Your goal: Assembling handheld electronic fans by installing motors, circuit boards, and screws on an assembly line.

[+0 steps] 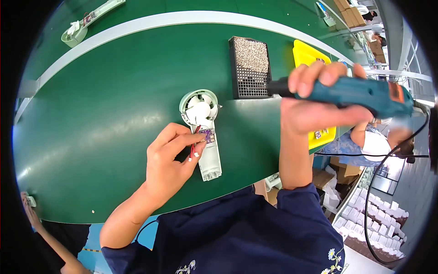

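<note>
A pale green handheld fan [210, 160] lies on the green table with its handle half uncovered and the blades at the far end. My left hand [166, 153] pinches a small purple circuit board [209, 135] at the top of that handle. Red and black wires [192, 150] with white plugs hang beside the fingers. In my right hand [303, 112] is a teal electric screwdriver [356, 93], held level and somewhat blurred. Its dark nose points left, over the near right edge of a black perforated screw tray [235, 84]. Many small screws [251, 55] cover the tray's far part.
Partly behind my right arm stands a yellow bin [301, 49] with small boards. The screwdriver's black cable [372, 182] loops down on the right. Another opened fan [75, 36] lies beyond a white rail [150, 23]. Other people sit at the right, and another person's hand [29, 208] rests at far left.
</note>
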Motion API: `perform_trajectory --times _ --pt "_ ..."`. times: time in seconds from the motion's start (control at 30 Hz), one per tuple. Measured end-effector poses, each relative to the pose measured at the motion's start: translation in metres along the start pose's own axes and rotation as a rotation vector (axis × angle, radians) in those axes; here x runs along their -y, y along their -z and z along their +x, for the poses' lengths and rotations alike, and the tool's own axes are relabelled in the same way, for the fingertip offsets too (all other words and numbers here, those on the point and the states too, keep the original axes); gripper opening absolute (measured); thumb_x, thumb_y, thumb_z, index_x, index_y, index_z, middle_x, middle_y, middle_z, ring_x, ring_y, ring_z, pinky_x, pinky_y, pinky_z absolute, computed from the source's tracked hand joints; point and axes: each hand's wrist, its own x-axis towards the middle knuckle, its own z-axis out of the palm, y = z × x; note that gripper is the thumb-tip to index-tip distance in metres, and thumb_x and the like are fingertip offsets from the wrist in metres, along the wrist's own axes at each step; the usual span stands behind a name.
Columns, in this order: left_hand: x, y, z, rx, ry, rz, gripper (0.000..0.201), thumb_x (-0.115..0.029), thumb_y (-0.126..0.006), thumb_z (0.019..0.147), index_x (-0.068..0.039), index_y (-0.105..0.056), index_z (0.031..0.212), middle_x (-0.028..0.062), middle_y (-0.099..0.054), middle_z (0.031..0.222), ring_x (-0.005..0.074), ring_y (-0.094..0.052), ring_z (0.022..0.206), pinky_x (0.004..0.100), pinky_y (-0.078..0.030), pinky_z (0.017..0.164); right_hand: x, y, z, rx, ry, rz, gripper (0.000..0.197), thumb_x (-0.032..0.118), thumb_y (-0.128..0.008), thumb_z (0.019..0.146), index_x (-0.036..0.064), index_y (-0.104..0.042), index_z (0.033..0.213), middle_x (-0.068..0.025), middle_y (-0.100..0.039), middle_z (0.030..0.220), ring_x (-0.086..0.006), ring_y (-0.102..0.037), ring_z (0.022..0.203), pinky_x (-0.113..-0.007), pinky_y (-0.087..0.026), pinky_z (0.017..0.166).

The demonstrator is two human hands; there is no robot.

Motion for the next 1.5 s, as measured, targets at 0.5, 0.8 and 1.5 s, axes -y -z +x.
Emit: perform_trajectory --times 0.5,0.8,1.5 --pt "0.009 -0.001 0.002 -0.010 -0.030 -0.017 0.022 0.008 -0.081 0.078 -0.001 -0.076 0.097 0.0078 -0.065 0.088 0.0197 -0.065 0.076 0.0301 -0.053 0.065 0.033 -0.042 -0.078 0.358 -0.042 0.159 0.083 0.066 -0.072 0.089 0.0135 -0.043 0.147 -0.0071 -0.059 0.094 -0.0198 -0.054 0.052 -0.036 -0.050 0.048" --pt "0.005 -0.004 0.005 -0.008 -0.028 -0.044 0.022 0.008 -0.081 0.077 -0.001 -0.076 0.097 0.0081 -0.065 0.088 0.0198 -0.065 0.076 0.0306 -0.053 0.065 0.032 -0.038 -0.074 0.423 -0.133 0.102 0.081 0.066 -0.072 0.089 0.0154 -0.041 0.144 -0.0076 -0.058 0.095 -0.0211 -0.053 0.052 -0.036 -0.046 0.047" --pt "0.006 -0.010 0.002 -0.002 -0.012 -0.136 0.023 0.008 -0.080 0.078 -0.002 -0.076 0.099 0.0090 -0.066 0.088 0.0226 -0.066 0.074 0.0318 -0.054 0.064 0.031 -0.041 -0.068 0.587 -0.170 0.110 0.080 0.065 -0.075 0.086 0.0137 -0.043 0.138 -0.0077 -0.058 0.086 -0.0216 -0.053 0.051 -0.035 -0.047 0.047"
